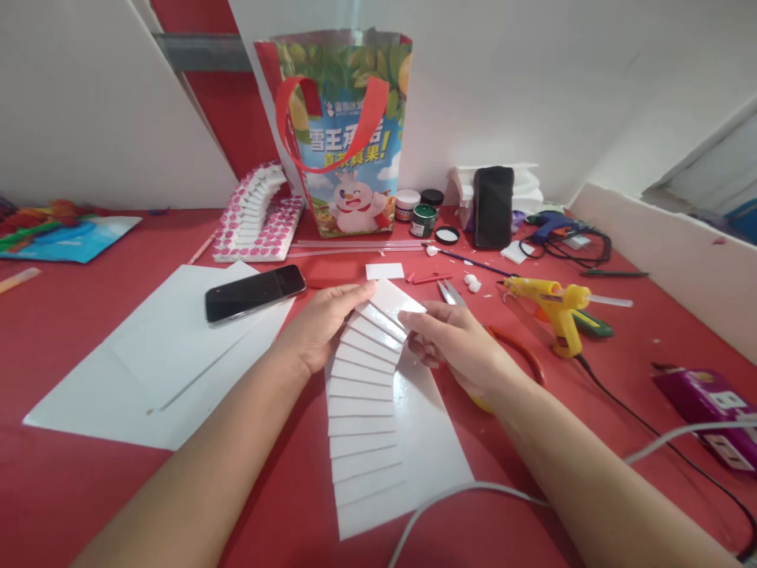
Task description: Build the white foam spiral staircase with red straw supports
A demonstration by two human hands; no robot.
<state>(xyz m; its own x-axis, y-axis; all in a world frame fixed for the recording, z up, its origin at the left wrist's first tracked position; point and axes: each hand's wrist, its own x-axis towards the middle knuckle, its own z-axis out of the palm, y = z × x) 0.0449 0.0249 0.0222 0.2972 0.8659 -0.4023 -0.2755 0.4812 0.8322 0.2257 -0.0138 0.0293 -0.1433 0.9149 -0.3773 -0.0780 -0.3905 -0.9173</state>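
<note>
A curved stair of white foam strips point(362, 410) lies on a white sheet point(431, 442) on the red table point(71, 481). My left hand point(322, 319) pinches the left end of the topmost white strip point(387, 298). My right hand point(453, 343) grips the same strip's right end, fingers curled. Both hands meet at the top of the stair.
A black phone point(254, 293) rests on white paper point(154, 359) at left. A yellow glue gun point(553, 304), scissors point(453, 293) and red-handled pliers point(520, 351) lie at right. A printed bag point(346, 134), a pink-dotted foam stair point(254, 213), paint jars point(421, 213) and a power strip point(710, 406) surround the area.
</note>
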